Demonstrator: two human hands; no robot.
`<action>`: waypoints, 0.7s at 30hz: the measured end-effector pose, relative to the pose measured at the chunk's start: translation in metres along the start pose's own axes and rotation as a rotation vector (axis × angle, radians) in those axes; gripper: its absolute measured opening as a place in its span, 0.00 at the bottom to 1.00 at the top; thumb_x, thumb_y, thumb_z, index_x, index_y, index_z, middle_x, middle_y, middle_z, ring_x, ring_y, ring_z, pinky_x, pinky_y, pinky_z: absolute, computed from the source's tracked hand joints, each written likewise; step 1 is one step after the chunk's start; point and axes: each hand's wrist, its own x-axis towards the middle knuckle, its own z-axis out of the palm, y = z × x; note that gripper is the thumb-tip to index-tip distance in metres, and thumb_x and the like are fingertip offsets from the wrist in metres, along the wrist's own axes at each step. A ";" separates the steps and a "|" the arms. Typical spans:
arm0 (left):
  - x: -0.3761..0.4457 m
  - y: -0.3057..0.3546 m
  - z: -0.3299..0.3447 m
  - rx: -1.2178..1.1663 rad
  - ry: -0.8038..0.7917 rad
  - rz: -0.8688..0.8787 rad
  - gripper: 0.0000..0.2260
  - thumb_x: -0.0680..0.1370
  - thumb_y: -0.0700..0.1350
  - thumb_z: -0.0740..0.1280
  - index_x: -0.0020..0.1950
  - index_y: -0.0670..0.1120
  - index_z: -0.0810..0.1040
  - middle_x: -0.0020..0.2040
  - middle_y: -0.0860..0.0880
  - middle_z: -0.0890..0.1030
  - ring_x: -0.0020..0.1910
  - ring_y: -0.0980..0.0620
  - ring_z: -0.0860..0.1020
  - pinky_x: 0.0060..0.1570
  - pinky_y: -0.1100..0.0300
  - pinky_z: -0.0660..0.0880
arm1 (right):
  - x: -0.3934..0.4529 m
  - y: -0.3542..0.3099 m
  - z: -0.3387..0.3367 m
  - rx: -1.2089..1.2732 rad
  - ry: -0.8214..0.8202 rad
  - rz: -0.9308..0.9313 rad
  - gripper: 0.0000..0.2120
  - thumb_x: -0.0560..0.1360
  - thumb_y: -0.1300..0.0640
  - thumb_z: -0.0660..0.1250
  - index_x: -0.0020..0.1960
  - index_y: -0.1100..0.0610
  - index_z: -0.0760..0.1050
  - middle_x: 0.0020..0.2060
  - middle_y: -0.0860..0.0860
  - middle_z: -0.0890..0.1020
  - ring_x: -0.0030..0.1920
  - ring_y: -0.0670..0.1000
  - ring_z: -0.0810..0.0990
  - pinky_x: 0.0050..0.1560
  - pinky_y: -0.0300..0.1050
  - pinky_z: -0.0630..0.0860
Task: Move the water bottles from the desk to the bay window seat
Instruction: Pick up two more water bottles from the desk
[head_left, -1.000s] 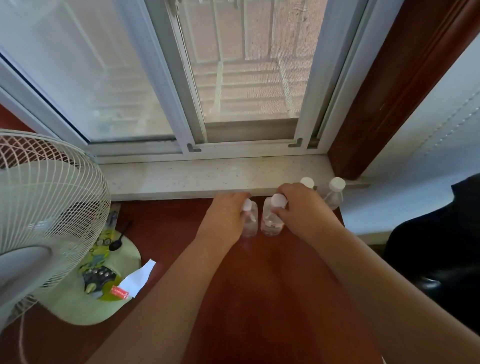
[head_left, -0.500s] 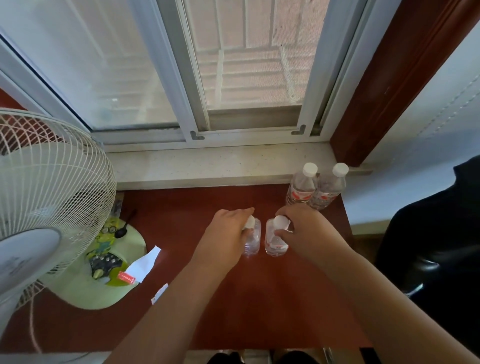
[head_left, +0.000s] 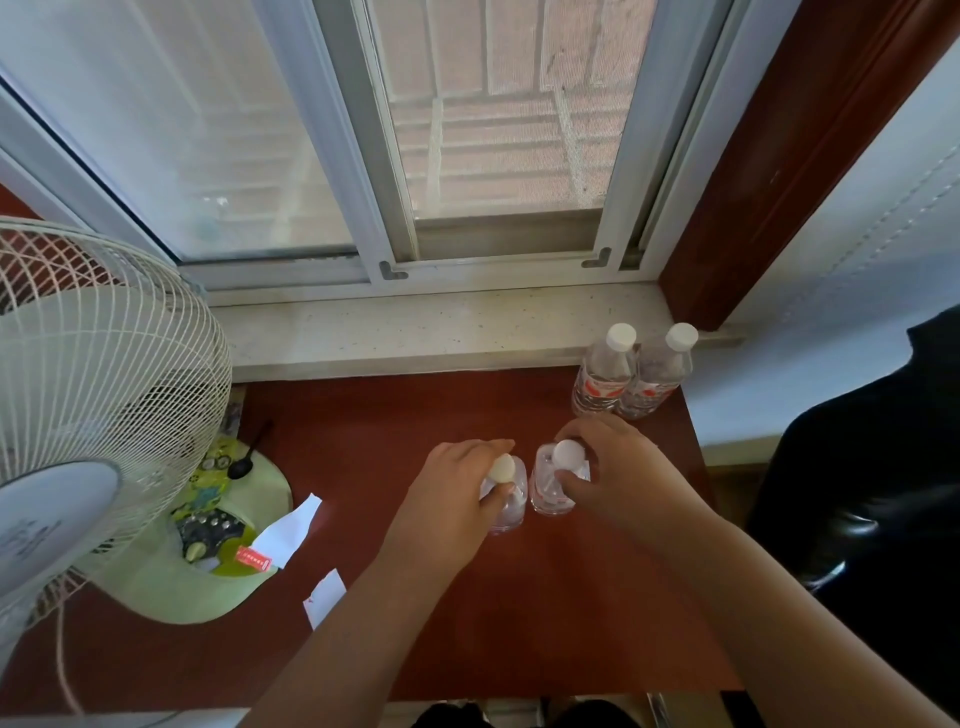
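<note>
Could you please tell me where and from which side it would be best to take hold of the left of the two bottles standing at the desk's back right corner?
Probably grip the left back bottle round its neck below the white cap, from above and the left; its twin touches its right side.

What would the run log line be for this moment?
left hand grips left bottle | right hand grips right bottle | two bottles on desk

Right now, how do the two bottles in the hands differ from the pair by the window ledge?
The held bottles stand mid-desk, gripped near their caps by the left hand and right hand; the far pair of bottles stands untouched at the desk's back right corner. The far pair's red labels show clearly; the held ones' labels are mostly hidden. All have white caps.
</note>
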 end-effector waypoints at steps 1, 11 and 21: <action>-0.001 -0.001 0.000 -0.008 0.010 -0.003 0.21 0.80 0.50 0.70 0.73 0.55 0.75 0.68 0.57 0.77 0.68 0.55 0.70 0.65 0.64 0.67 | 0.000 0.001 0.000 0.007 0.000 0.003 0.16 0.73 0.50 0.73 0.59 0.44 0.75 0.54 0.40 0.77 0.54 0.44 0.75 0.53 0.39 0.73; -0.003 -0.010 0.011 -0.175 -0.025 -0.042 0.28 0.74 0.57 0.74 0.73 0.58 0.71 0.69 0.61 0.71 0.70 0.59 0.66 0.66 0.62 0.65 | 0.000 0.024 0.013 0.152 -0.006 0.013 0.25 0.64 0.38 0.78 0.59 0.37 0.74 0.56 0.33 0.75 0.60 0.42 0.76 0.59 0.45 0.77; -0.014 -0.048 0.056 -0.566 -0.050 -0.317 0.41 0.64 0.51 0.85 0.72 0.66 0.69 0.69 0.66 0.76 0.68 0.64 0.74 0.72 0.52 0.72 | 0.000 0.059 0.045 0.452 -0.132 0.171 0.46 0.56 0.45 0.87 0.70 0.37 0.70 0.62 0.38 0.80 0.61 0.40 0.80 0.62 0.44 0.79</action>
